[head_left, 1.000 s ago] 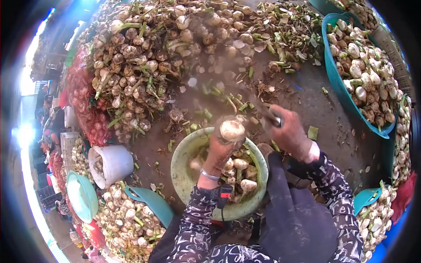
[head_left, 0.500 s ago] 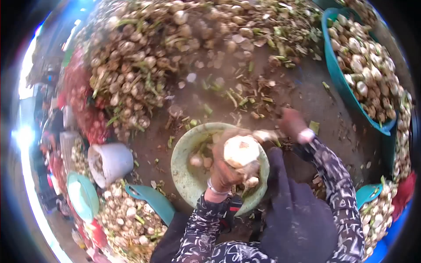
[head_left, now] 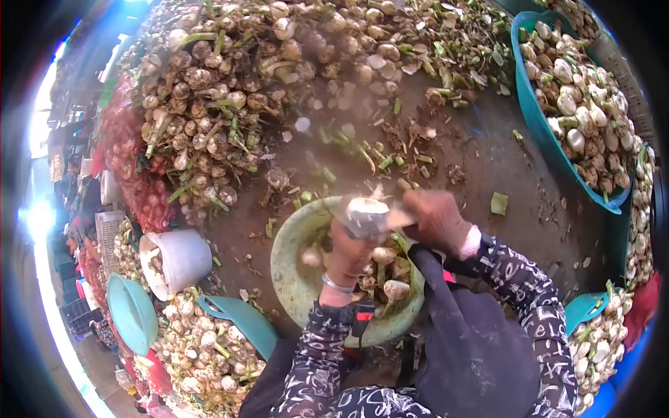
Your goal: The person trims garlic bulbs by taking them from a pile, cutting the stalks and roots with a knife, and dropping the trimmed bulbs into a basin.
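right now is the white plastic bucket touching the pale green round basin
Apart. The head view shows a strip of brown ground between the tipped white bucket and the basin.

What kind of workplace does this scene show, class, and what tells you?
Probably a garlic-trimming shed: a big heap of untrimmed bulbs, cut stalks on the ground, and a teal tub full of trimmed bulbs.

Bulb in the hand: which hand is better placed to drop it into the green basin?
Probably the left hand: it holds the bulb by the green basin; the right hand only hovers beside it.
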A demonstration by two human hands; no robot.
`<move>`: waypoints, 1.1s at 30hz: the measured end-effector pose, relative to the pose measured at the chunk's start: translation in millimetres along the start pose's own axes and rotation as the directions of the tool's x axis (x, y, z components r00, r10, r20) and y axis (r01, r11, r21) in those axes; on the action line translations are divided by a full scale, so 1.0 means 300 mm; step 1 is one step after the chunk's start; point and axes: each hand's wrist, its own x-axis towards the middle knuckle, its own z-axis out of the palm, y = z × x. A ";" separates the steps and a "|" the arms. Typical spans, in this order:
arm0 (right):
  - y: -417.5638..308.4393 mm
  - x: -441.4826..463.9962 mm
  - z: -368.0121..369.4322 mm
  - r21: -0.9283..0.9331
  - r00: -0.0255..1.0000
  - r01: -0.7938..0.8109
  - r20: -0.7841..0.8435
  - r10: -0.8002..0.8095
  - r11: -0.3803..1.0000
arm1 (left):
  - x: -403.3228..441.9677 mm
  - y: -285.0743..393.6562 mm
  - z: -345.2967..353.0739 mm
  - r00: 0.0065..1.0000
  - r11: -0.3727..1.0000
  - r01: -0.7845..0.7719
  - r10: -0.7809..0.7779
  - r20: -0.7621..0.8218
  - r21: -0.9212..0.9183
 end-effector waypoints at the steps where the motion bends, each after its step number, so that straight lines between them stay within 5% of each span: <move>1: 0.038 0.001 0.014 -0.115 0.995 -0.078 0.045 0.084 0.990 | -0.031 0.026 0.019 0.983 0.949 0.164 -0.179 -0.032 -0.269; 3: 0.247 0.031 -0.027 -0.297 0.805 -0.514 0.158 0.572 0.805 | -0.051 0.196 0.056 0.924 0.954 -0.264 0.292 0.247 -0.141; 6: 0.244 -0.040 -0.139 -0.253 0.854 -0.509 -0.032 0.519 0.823 | -0.091 0.235 0.017 0.988 0.980 0.115 -0.097 0.118 -0.163; 7: 0.261 -0.049 -0.132 -0.253 0.851 -0.515 -0.040 0.523 0.819 | -0.054 0.215 -0.027 0.970 0.967 0.212 -0.191 0.151 -0.139; 8: 0.272 -0.050 -0.119 -0.253 0.851 -0.515 -0.037 0.524 0.819 | -0.039 0.205 -0.074 0.911 0.951 0.279 -0.220 0.349 -0.129; 9: 0.255 -0.053 -0.108 -0.253 0.858 -0.501 -0.026 0.512 0.827 | -0.007 0.239 -0.120 0.794 0.979 0.204 -0.180 0.581 0.024; 11: 0.201 -0.075 -0.063 -0.134 0.819 -0.553 0.091 0.566 0.822 | 0.030 0.253 -0.213 0.702 0.918 0.087 -0.332 0.630 0.387; 13: 0.205 -0.113 0.006 -0.024 0.794 -0.589 0.164 0.585 0.807 | 0.091 0.202 -0.314 0.898 0.858 0.328 -0.414 0.152 0.395; 15: 0.189 -0.103 0.031 0.075 0.779 -0.614 0.216 0.588 0.786 | 0.190 0.080 -0.426 0.932 0.714 0.332 -0.147 -0.331 0.616; 16: 0.162 -0.089 0.041 0.095 0.775 -0.622 0.211 0.595 0.777 | 0.244 -0.011 -0.517 0.902 0.672 0.361 -0.076 -0.424 0.646; 19: 0.132 -0.049 0.051 0.056 0.751 -0.640 0.256 0.609 0.766 | 0.408 -0.384 -0.781 0.943 0.650 0.315 -0.132 -0.306 0.691; 20: 0.103 -0.026 0.036 0.014 0.753 -0.625 0.273 0.598 0.781 | 0.428 -0.401 -0.781 0.928 0.450 0.372 -0.167 -0.333 0.812; 24: 0.069 0.025 0.023 -0.010 0.791 -0.565 0.279 0.545 0.825 | 0.436 -0.193 -0.631 0.871 0.636 0.491 -0.367 -0.327 0.595; 26: 0.037 0.051 0.008 0.026 0.825 -0.528 0.254 0.505 0.849 | 0.439 -0.268 -0.649 0.962 0.864 0.270 -0.253 -0.099 0.425; 27: 0.014 0.066 -0.002 0.063 0.858 -0.483 0.230 0.458 0.873 | 0.421 -0.237 -0.616 0.962 0.863 0.270 -0.256 -0.093 0.427; 30: -0.082 0.138 -0.038 0.154 0.875 -0.445 0.283 0.392 0.882 | 0.311 -0.043 -0.429 0.964 0.991 0.111 -0.088 0.249 -0.079; 33: -0.185 0.178 -0.089 0.115 0.938 -0.258 0.266 0.220 0.959 | 0.240 0.088 -0.296 0.979 0.988 0.101 -0.078 0.189 -0.118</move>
